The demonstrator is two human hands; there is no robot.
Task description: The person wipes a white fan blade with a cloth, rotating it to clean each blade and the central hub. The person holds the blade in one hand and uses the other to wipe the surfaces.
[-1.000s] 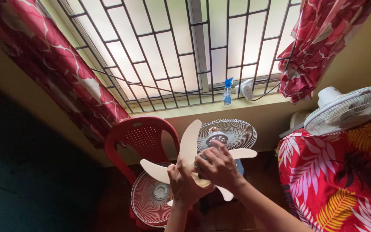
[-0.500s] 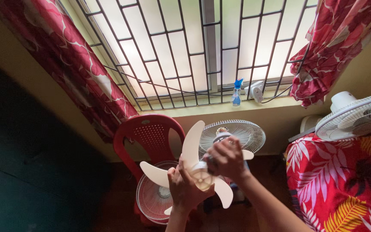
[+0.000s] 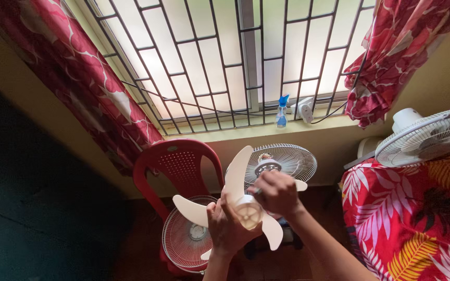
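Hub of the cream plastic fan blade point(image 3: 248, 211) sits between your hands: left hand point(image 3: 227, 229) clasps it from below-left, right hand point(image 3: 277, 193) pinches above-right.

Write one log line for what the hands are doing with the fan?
left hand: gripping fan blade at its hub | right hand: on blade, fingers pinched near hub | behind: red chair, fan grille
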